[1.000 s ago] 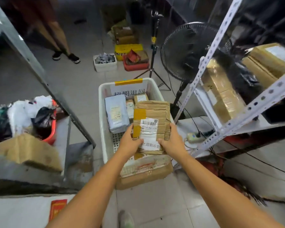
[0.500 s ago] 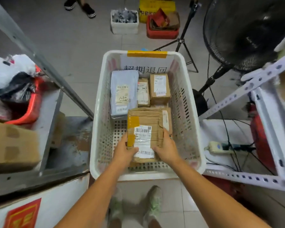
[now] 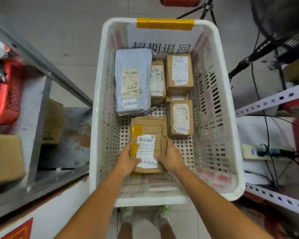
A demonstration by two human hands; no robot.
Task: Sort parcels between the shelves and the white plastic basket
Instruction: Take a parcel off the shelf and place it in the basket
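Observation:
A white plastic basket [image 3: 97,118] stands on the floor right below me, with a printed sign and yellow tape at its far end. Inside, near the front, lies a crumpled brown cardboard parcel [image 3: 148,133] with a white label. My left hand [image 3: 126,161] grips its near left edge and my right hand [image 3: 171,157] its near right edge. The parcel is low, at the basket floor. Behind it lie a grey plastic mailer [image 3: 133,83] and three small brown boxes [image 3: 179,73], [image 3: 157,81], [image 3: 180,118].
On the left is a grey metal shelf [image 3: 41,62] with a red basket [image 3: 5,100] and cardboard boxes [image 3: 5,157]. On the right is a white perforated rack [image 3: 273,100], a power strip [image 3: 259,151] with cables, and a black fan [image 3: 280,19]. My feet are just behind the basket.
Both hands have carried the brown parcel from above the basket down into it, to the basket floor. My view has tilted down and moved closer over the basket.

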